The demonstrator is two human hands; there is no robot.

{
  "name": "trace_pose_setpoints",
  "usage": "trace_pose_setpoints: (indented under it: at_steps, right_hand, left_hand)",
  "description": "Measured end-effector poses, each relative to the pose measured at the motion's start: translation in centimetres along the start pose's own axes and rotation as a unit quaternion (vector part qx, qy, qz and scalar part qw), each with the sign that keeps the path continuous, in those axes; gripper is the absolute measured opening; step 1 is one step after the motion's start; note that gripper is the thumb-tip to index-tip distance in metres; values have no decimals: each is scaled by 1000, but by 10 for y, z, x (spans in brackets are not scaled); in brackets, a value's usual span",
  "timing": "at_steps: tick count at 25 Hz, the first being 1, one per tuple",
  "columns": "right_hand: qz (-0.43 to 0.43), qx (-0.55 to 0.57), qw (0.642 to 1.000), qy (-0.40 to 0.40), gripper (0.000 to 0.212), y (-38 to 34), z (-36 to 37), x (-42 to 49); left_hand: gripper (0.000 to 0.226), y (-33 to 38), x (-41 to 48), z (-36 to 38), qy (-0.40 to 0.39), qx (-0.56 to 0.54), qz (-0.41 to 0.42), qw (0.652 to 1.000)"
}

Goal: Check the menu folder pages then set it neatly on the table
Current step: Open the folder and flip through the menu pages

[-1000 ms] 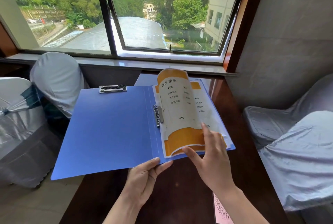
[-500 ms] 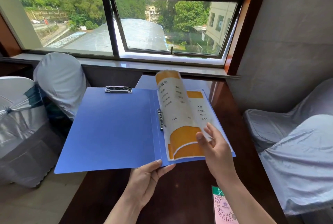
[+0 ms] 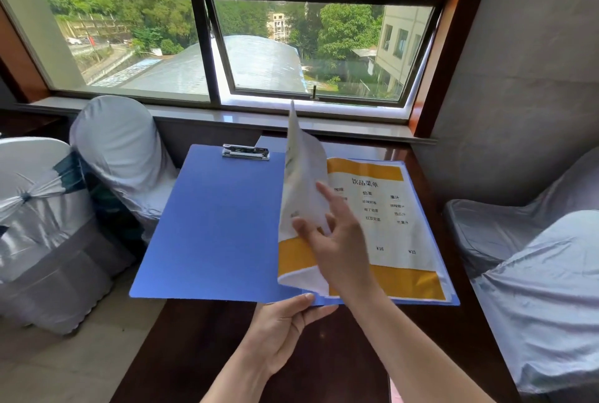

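A blue menu folder (image 3: 214, 227) lies open above a dark wooden table (image 3: 201, 347), its left cover jutting past the table's left edge. My left hand (image 3: 282, 331) grips the folder's near edge at the spine, thumb on top. My right hand (image 3: 337, 240) holds one menu page (image 3: 301, 188) lifted almost upright over the spine. Under it lies another white and orange menu page (image 3: 389, 231) with printed text and prices. A metal clip (image 3: 245, 152) sits at the top of the left cover.
Chairs in grey fabric covers stand at the left (image 3: 120, 149), (image 3: 35, 227) and at the right (image 3: 538, 273). A window sill (image 3: 210, 117) and a large window run along the far side. A grey wall closes the right.
My right hand has swung the lifted page from the right side up to near vertical over the spine, which uncovers the page beneath. My left hand keeps its grip on the folder's edge.
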State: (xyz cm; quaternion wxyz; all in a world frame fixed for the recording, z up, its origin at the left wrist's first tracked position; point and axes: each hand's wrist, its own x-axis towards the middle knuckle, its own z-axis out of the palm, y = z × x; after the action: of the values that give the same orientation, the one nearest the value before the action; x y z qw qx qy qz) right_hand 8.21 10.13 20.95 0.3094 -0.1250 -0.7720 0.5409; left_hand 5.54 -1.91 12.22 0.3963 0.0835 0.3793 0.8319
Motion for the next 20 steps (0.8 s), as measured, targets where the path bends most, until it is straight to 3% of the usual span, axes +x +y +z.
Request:
trace_pose_setpoints:
  at_steps: [3,5,7,10,14,15,17,18,20]
  right_hand:
    - [78,63,983,-156,101,-6,20,1]
    - [108,95,975,-168,119,-7,23,1]
    - [128,131,974,-135,111,-4,19,0]
    - [154,234,958,-61,66,4,0,-3]
    - [169,261,951,0,67,12,-48,-17]
    - [158,203,966,17,69,14,-59,-23]
    - [118,-36,992,29,74,24,-79,-36]
    - [90,-184,978,34,77,29,-89,-42]
    - [37,-408,911,42,81,37,-102,-54]
  left_hand:
    - [40,0,0,4,-30,29,30,999]
    - [46,0,0,3,-32,25,32,999]
    - [47,1,0,0,-37,19,31,999]
    - [48,3,2,-3,-34,7,29,999]
    - [44,7,7,-6,0,-25,31,999]
    - [44,8,7,-7,0,-31,32,999]
    - [46,10,8,-7,-8,-36,39,999]
    - [47,11,8,-7,-12,-35,44,998]
    - [48,12,8,-5,-17,-33,51,998]
